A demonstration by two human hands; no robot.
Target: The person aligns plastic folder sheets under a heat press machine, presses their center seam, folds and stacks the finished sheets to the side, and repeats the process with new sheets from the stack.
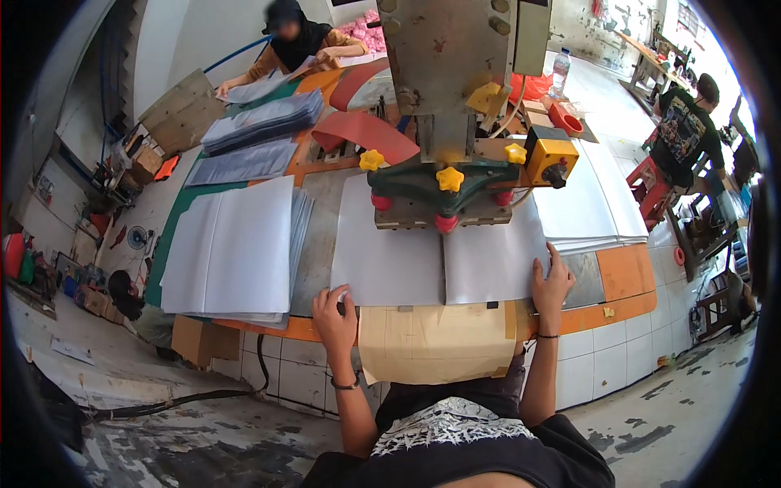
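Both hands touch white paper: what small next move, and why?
Probably a slight squaring nudge: the left hand touches the flat white paper panels at their near left corner, the right hand at their right edge, and both panels reach beneath the dark green metal press head.

The press head (443,73) stands over the middle of the tabletop (626,275). Its near end overhangs the left paper sheet (386,264) and the right paper sheet (495,264), which lie side by side. The left hand (335,315) is at the near left corner of the one, the right hand (552,281) at the right edge of the other. A paper stack (232,244) lies left, with printed sheets (264,122) behind it; another paper pile (598,195) lies right, beyond the control box (551,156). Cardboard (439,346) hangs at the near edge. A co-worker (293,49) sits far left, a seated person (690,130) far right on a stool (648,191)
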